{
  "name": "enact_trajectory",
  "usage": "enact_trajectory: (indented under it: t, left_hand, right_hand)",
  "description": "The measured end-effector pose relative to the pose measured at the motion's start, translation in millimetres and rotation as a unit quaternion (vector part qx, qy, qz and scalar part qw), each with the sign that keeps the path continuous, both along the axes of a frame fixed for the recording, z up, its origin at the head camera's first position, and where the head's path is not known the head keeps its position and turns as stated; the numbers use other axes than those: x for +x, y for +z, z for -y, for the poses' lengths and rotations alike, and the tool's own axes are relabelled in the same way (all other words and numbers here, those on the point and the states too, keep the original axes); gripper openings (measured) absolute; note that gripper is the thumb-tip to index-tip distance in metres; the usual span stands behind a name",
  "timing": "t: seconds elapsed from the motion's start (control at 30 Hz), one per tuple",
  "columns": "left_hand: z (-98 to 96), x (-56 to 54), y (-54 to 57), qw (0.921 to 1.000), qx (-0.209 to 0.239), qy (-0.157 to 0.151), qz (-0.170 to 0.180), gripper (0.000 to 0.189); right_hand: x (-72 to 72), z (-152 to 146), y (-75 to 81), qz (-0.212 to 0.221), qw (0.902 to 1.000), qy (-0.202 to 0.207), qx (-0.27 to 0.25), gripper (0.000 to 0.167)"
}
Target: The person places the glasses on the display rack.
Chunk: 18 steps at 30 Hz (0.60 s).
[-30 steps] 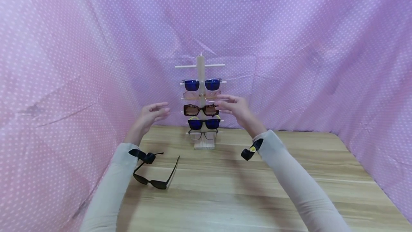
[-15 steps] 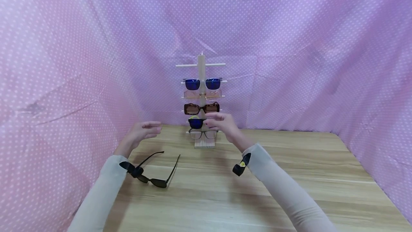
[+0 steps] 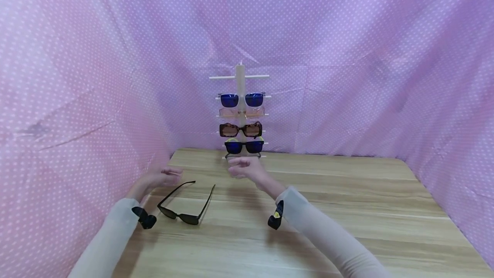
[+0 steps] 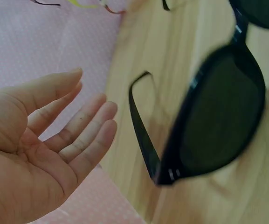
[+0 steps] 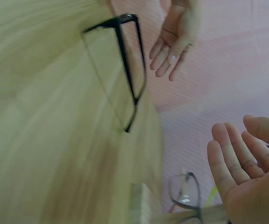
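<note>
Black sunglasses lie on the table with temples unfolded and pointing away from me. My left hand hovers just behind and left of them; in the left wrist view its relaxed fingers hold nothing and a dark lens fills the right side. My right hand, also holding nothing, is in front of the display stand's foot and hides much of the clear-lens eyeglasses on the lowest bar. Fingers of the right hand are loosely extended in the right wrist view.
The wooden stand carries blue-lens sunglasses, pale pink glasses, tortoiseshell sunglasses and black sunglasses with blue lenses. Its top bar bears no glasses. Dotted pink cloth surrounds the wooden table.
Both hands have come down and toward me. The right hand has travelled from beside the tortoiseshell sunglasses to the stand's foot; the left has drifted left. The glasses have stayed put.
</note>
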State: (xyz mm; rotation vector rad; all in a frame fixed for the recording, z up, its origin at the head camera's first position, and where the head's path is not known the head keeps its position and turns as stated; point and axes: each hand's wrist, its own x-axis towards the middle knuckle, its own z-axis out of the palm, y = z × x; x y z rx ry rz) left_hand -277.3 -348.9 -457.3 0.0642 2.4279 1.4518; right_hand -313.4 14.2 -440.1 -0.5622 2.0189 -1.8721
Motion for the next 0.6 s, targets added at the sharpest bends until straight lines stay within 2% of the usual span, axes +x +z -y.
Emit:
enact_trajectory:
  t: [0.07, 0.13, 0.27, 0.4, 0.6]
  left_hand:
    - [3.6, 2.2, -1.8, 0.9996, -0.023, -0.014, 0.006, 0.051]
    - [6.3, 4.5, -2.1, 0.9990, -0.039, -0.014, 0.018, 0.049]
    - [10.6, 8.4, -2.3, 0.9983, -0.037, -0.024, 0.039, 0.047]
    - [15.4, 8.8, -5.3, 0.9978, -0.032, -0.039, 0.044, 0.046]
    - [17.8, 10.6, -8.6, 0.9969, -0.043, -0.040, 0.052, 0.040]
  right_hand:
    - [2.4, 5, -7.3, 0.004, 1.0000, 0.007, 0.006, 0.034]
    - [5.7, 10, -13.5, 0.002, 0.9998, 0.016, 0.009, 0.035]
    - [12.6, 18, -24.6, -0.014, 0.9991, 0.033, 0.021, 0.033]
    - [19.9, 24, -33.8, -0.030, 0.9972, 0.057, 0.038, 0.034]
    - [31.0, 32, -49.9, -0.020, 0.9954, 0.077, 0.053, 0.033]
